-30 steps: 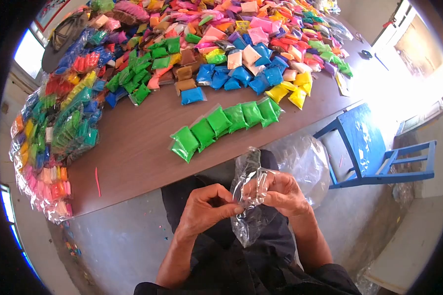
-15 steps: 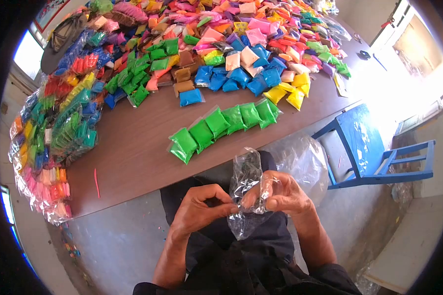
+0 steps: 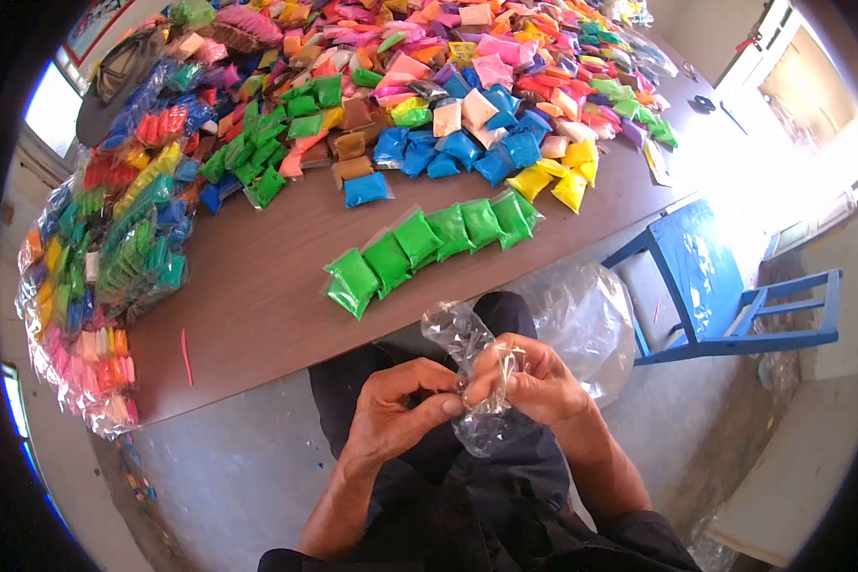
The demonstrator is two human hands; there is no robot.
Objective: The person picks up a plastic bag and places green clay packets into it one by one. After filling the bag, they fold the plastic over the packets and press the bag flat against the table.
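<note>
A clear plastic bag [image 3: 456, 329] hangs crumpled between my two hands, above my lap and just off the table's near edge. My left hand [image 3: 405, 408] pinches one side of it between thumb and forefinger. On the other side, my right hand [image 3: 534, 377] is closed around gathered film, with thumb and fingers bent together. Both sets of fingertips almost meet at the bag's middle. Beyond the hands, a slanting row of several green packets [image 3: 388, 262] lies overlapped on the brown table [image 3: 257, 286].
Heaped packets of many colours [image 3: 429, 57] cover the table's far side. Bagged packets [image 3: 129, 238] stack along the left edge. A thin pink stick [image 3: 187, 357] lies near them. To the right stand a blue chair [image 3: 701, 276] and a large clear plastic bag [image 3: 591, 324].
The bag has tilted left at its top and bunched up more. My right hand has moved in toward the left one, its fingers closing on the film.
</note>
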